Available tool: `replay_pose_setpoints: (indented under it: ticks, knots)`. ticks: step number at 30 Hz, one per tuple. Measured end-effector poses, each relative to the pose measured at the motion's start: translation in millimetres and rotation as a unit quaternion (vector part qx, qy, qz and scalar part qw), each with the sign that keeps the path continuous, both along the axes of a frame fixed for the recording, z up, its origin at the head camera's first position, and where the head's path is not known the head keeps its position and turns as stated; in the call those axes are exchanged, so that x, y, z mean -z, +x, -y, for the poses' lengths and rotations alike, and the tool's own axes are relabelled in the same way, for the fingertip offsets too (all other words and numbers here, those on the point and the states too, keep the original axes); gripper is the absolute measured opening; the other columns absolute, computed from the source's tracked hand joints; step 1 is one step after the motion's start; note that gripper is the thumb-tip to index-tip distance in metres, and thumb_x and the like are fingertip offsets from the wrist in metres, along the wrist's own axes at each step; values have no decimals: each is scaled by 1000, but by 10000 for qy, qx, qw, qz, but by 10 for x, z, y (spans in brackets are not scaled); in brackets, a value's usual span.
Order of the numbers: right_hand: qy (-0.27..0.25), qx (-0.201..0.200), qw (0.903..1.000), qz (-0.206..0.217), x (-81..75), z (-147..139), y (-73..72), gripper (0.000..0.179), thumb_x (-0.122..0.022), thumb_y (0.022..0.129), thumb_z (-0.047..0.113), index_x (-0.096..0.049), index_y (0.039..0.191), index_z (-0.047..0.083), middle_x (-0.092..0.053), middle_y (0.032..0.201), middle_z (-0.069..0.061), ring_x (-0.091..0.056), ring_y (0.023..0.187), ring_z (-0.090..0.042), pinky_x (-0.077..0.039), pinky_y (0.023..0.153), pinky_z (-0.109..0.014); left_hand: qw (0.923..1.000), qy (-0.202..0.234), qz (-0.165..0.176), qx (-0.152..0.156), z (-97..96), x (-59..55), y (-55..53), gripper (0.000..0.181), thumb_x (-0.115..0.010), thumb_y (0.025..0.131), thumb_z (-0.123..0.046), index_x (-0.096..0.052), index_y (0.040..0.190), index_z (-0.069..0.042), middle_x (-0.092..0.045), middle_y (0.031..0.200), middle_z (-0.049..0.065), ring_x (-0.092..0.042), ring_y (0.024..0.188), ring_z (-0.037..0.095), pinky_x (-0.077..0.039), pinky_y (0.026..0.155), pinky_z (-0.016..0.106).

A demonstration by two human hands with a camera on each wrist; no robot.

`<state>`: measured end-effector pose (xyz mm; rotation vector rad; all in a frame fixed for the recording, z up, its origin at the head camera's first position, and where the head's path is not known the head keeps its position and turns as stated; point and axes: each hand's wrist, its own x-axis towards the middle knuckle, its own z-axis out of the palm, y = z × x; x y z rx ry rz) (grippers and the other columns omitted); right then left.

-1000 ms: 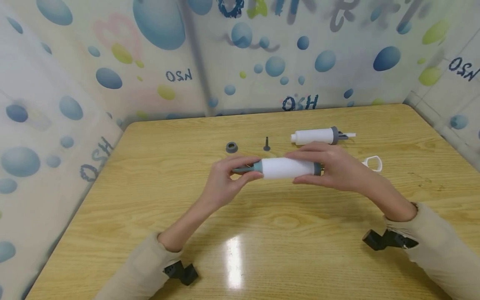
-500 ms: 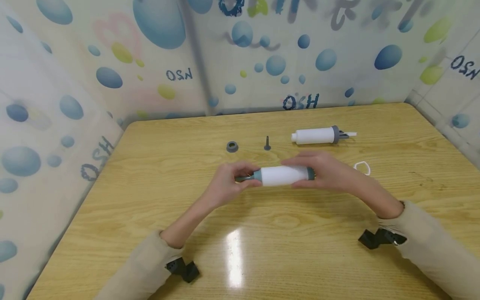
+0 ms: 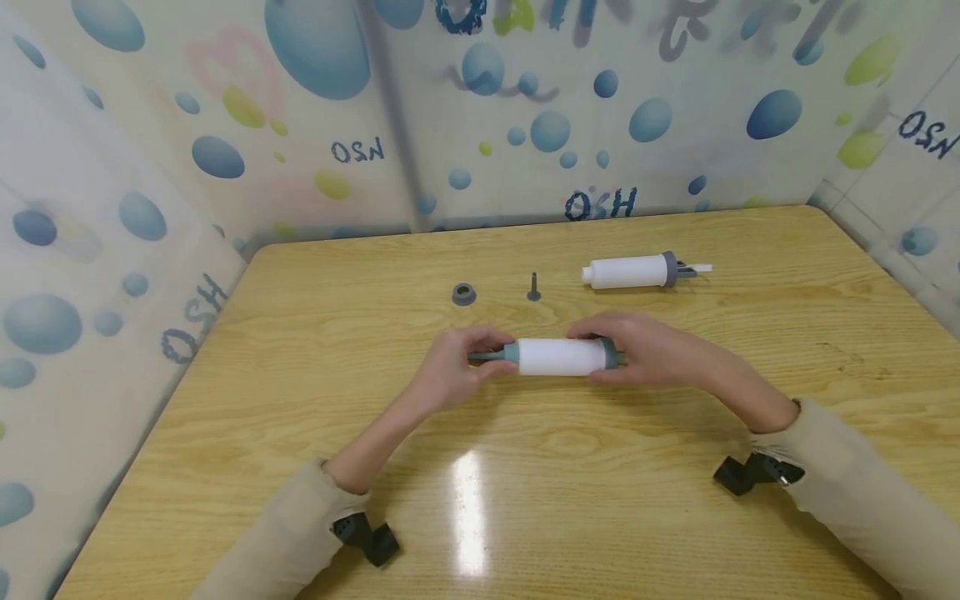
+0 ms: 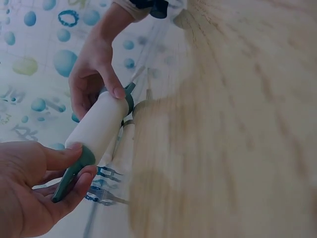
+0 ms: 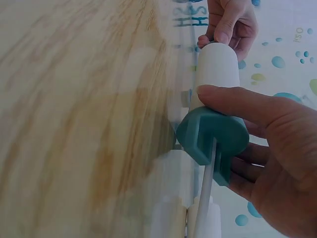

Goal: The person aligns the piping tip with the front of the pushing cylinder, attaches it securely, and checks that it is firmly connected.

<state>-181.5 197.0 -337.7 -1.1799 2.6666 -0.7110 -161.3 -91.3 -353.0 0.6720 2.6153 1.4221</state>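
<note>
A large plastic syringe (image 3: pixel 562 357) with a white barrel is held level above the table, in the middle of the head view. My left hand (image 3: pixel 452 368) pinches its teal nozzle (image 4: pixel 74 171) between thumb and fingers. Round the opposite end, my right hand (image 3: pixel 654 352) grips the barrel beside the teal collar (image 5: pixel 213 131), thumb on top. Two finger tabs stick out from that collar. From its centre a thin white plunger rod (image 5: pixel 206 183) runs back; the rod's far end is out of sight.
Toward the back of the wooden table (image 3: pixel 337 325) lies a second white syringe (image 3: pixel 630 272) with a grey collar. Left of it are a small grey nozzle piece (image 3: pixel 533 290) standing upright and a grey ring (image 3: pixel 463 294). A patterned wall borders the table.
Both hands have brought the syringe nearer to me and slightly lower. The white loop handle seen earlier beyond the right hand is now hidden. The parts on the table have stayed put.
</note>
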Motion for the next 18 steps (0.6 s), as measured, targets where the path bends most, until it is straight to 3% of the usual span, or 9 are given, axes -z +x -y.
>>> replay_pose_setpoints:
  ticks: [9, 18]
  knots:
    - [279, 354, 9984, 344, -12, -90, -30, 56, -84, 85, 22, -62, 134, 7, -61, 132, -15, -59, 117, -33, -52, 95, -54, 9987, -231, 427, -145, 49, -7, -24, 31, -78, 89, -11, -71, 118, -2, -71, 116, 11, -69, 106, 25, -59, 88, 32]
    - [275, 590, 9976, 235, 2, -82, -53, 55, -85, 85, 19, -62, 133, 6, -61, 131, -16, -59, 116, -33, -52, 94, -53, 9977, -505, 415, -189, 81, -19, -52, 29, -74, 93, -6, -69, 120, 1, -71, 116, 14, -69, 104, 27, -58, 88, 33]
